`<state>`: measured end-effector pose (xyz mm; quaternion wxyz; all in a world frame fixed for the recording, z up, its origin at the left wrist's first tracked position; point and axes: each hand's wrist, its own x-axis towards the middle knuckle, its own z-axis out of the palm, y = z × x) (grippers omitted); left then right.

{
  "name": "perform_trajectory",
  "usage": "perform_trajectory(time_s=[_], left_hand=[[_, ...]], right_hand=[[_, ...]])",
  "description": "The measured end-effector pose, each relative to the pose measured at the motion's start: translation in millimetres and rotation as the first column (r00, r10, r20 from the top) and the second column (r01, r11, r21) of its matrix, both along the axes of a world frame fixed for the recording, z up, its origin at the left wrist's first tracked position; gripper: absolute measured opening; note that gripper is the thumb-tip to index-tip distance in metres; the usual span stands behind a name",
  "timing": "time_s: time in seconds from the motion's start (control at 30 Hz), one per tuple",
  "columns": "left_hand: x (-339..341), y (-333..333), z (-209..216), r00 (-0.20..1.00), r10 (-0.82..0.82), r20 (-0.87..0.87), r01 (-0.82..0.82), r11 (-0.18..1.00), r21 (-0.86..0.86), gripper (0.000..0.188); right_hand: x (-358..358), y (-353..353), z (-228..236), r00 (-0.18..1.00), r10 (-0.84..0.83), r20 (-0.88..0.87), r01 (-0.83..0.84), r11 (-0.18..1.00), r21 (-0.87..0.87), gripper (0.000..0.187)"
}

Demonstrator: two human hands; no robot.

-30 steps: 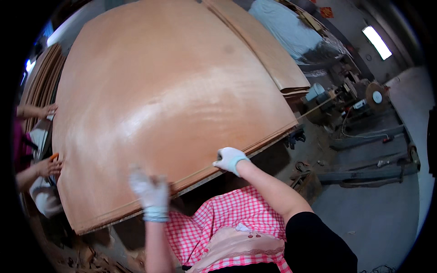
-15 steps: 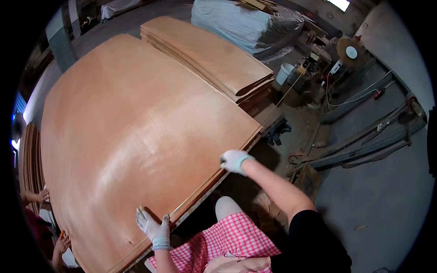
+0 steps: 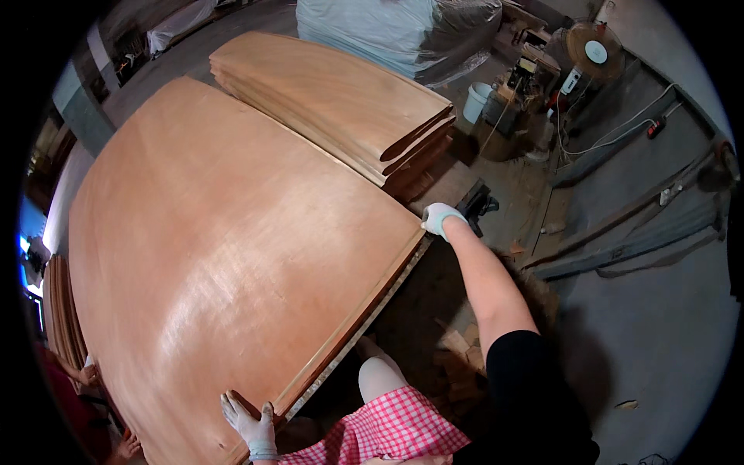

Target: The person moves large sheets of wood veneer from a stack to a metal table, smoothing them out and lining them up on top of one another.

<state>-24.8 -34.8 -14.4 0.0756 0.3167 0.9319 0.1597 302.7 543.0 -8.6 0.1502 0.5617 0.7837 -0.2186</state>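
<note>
My left hand [image 3: 249,428] lies on the big brown sheet [image 3: 232,232], by its near edge, with the fingers spread open. The sheet is stretched out in front of me. My right hand [image 3: 442,219] is curled at the sheet's right corner, but I can't tell if it pinches it. Farther off are folded sheets [image 3: 333,93], then a white bucket [image 3: 476,104].
</note>
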Motion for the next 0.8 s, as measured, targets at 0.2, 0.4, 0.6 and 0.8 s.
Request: perform_trajectory(time_s=[0.2,0.4,0.6,0.8], left_hand=[[1.8,7.5,-3.5,1.000,-0.022,0.021,0.022,1.000,-0.005,0.101],[1.2,-0.1,1.6,1.000,-0.005,-0.005,0.004,0.999,-0.034,0.097],[5.6,2.6,6.2,1.000,0.010,0.000,-0.010,1.000,-0.024,0.095],[-1.9,-2.4,-4.1,1.000,-0.020,-0.012,0.019,0.999,-0.034,0.097]], right_hand=[[52.8,-21.6,-74.8,0.699,-0.491,-0.520,0.628,0.769,0.118,0.036],[42.2,-65.5,-56.9,0.700,-0.085,-0.709,0.385,0.882,0.274,0.033],[42.4,-90.6,-18.5,0.832,0.368,-0.415,-0.011,0.759,0.651,0.029],[8.0,-132.7,-10.9,0.819,0.507,-0.268,-0.287,0.767,0.574,0.023]])
